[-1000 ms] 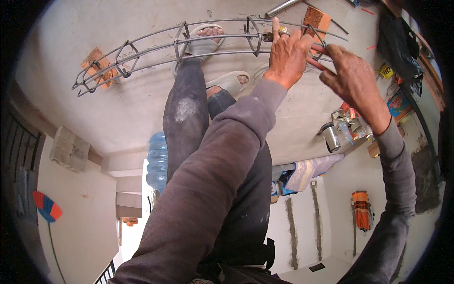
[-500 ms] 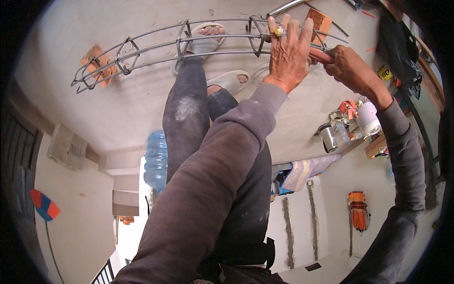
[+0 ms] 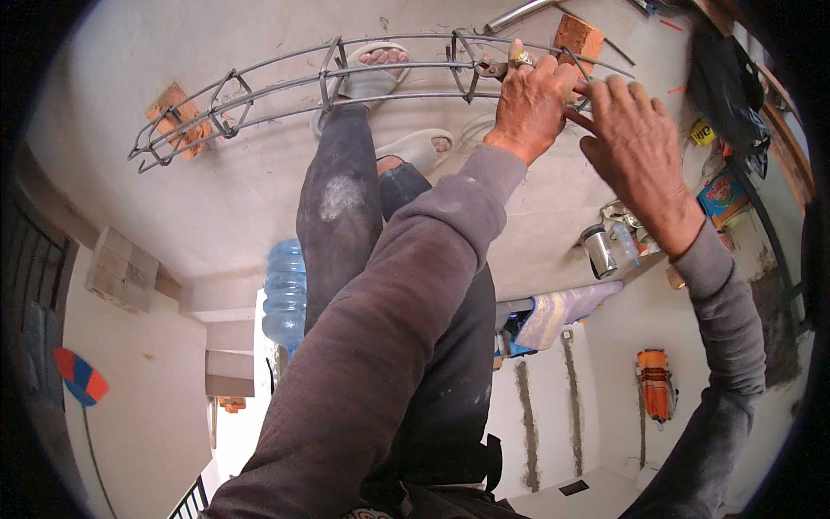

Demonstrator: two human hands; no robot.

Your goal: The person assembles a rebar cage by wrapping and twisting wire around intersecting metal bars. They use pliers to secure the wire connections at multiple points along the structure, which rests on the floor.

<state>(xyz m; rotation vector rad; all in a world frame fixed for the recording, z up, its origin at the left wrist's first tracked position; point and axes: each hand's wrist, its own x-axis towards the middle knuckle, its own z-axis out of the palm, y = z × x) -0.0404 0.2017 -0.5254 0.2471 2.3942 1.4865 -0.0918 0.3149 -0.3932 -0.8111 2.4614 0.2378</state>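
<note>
A long steel rebar cage [image 3: 393,67] with square stirrups lies across the far side of the floor. My left hand [image 3: 534,108], with a ring on one finger, is closed around what looks like a pair of pincers. The metal jaw of the pincers [image 3: 491,68] pokes out to the left by a stirrup, and their reddish handles stick out to the right. Beside those handles my right hand [image 3: 635,130] has its fingers stretched out, gripping nothing. Whether its fingertips touch the handles or cage is hard to tell.
An orange brick [image 3: 577,39] sits near the cage's right end, another brick [image 3: 169,98] under its left end. My sandalled foot [image 3: 372,82] is beneath the cage. A steel tumbler [image 3: 598,249], a black bag [image 3: 731,95] and a blue water bottle [image 3: 285,298] stand around.
My right hand has let go of the pincers' handles and spread its fingers, its wrist lower. My left hand's fingers have curled in more, and the pincers' jaw shows more clearly.
</note>
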